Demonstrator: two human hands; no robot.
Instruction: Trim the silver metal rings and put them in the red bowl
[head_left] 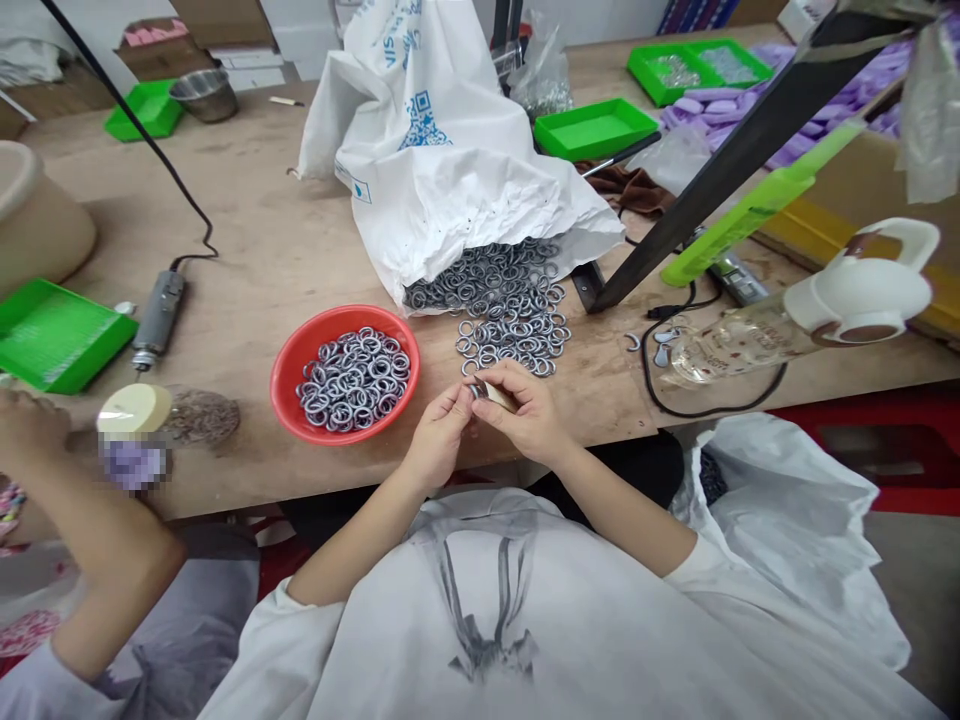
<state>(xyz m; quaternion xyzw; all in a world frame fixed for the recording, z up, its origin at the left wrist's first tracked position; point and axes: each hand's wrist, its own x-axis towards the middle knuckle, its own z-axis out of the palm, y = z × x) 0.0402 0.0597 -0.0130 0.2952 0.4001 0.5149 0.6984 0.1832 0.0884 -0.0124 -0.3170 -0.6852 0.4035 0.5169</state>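
My left hand (440, 432) is closed, pinching a grey ring (475, 391) between thumb and fingertips. Wrapped round a small knife (499, 397) with a pale handle, my right hand (530, 412) meets the left at the table's front edge. The knife's dark tip is at the ring; fingers partly hide both. Just beyond the hands lies a loose pile of grey rings (517, 325), spilling from the mouth of a white sack (480, 190). Left of my hands stands a red bowl (281, 385) holding many similar rings.
A co-worker's arm (97, 520) reaches in at left, near a lidded jar (135, 410) and a corded rotary tool (160, 315). On the right are a slanted black metal post (697, 170), a clear bottle (742, 345) and a looped cable (705, 413). Green trays (596, 128) stand behind.
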